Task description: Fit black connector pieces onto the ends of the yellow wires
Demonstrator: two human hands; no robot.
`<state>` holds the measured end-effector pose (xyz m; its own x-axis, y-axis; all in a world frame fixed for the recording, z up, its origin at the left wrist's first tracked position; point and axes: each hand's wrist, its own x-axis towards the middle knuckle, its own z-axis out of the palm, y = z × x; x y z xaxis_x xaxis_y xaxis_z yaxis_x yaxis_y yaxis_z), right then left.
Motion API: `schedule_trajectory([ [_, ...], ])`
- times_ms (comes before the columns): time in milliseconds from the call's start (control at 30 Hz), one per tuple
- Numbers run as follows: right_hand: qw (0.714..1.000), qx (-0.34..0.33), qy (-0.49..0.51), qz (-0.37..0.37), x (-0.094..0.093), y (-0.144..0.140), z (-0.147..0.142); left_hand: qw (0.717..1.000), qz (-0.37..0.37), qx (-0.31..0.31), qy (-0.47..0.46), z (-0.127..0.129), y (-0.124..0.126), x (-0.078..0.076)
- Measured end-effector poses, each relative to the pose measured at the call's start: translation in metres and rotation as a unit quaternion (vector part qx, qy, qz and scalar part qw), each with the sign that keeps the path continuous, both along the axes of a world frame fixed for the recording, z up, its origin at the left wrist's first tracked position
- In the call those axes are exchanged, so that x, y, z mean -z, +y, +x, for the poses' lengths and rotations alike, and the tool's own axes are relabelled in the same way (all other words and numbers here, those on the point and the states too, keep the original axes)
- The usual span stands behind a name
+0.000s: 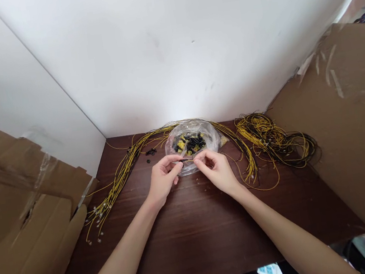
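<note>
Both hands meet over the middle of a dark brown wooden desk [197,235]. The left hand [163,179] and the right hand [217,170] each pinch one end of a thin yellow wire [187,159] stretched between their fingertips; each grip is closed on that wire, thumb against forefinger, though the wire is so fine here that its exact ends are hard to make out.

Just behind the hands, touching the fingertips or very near them, lies a clear crumpled plastic bag [192,142] holding small black and yellow parts. A long bundle of yellow wires [123,175] arcs behind the bag and runs down the left side of the desk, its tips fanned out near the left edge. A few small black pieces [151,151] lie beside that bundle, left of the bag. To the right of the bag sits a tangled coil of yellow and black wires [277,141], close to a brown cardboard sheet [349,130] leaning at the right. More brown cardboard [19,216] stands at the left, and a white wall [169,47] rises behind the desk.
</note>
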<state>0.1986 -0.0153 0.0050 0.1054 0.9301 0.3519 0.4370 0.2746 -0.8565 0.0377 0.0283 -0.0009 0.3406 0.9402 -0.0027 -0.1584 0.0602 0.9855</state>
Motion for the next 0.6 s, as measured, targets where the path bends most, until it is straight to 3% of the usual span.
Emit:
schedule_trajectory([
  [233,0.999,-0.03,-0.021,-0.007,-0.001,-0.001,-0.001,1.0,0.009,0.007,0.0,0.0,0.0,0.004],
  [367,0.999,-0.021,-0.022,-0.007,-0.002,0.0,0.001,0.99,0.101,-0.01,0.1,-0.004,0.003,0.006],
  [500,1.0,-0.008,-0.017,-0.004,-0.003,0.0,0.002,0.935,0.259,-0.05,0.238,-0.009,0.005,0.005],
  [600,1.0,-0.001,-0.017,-0.002,-0.003,0.0,0.001,0.891,0.319,-0.048,0.321,-0.01,0.003,0.007],
])
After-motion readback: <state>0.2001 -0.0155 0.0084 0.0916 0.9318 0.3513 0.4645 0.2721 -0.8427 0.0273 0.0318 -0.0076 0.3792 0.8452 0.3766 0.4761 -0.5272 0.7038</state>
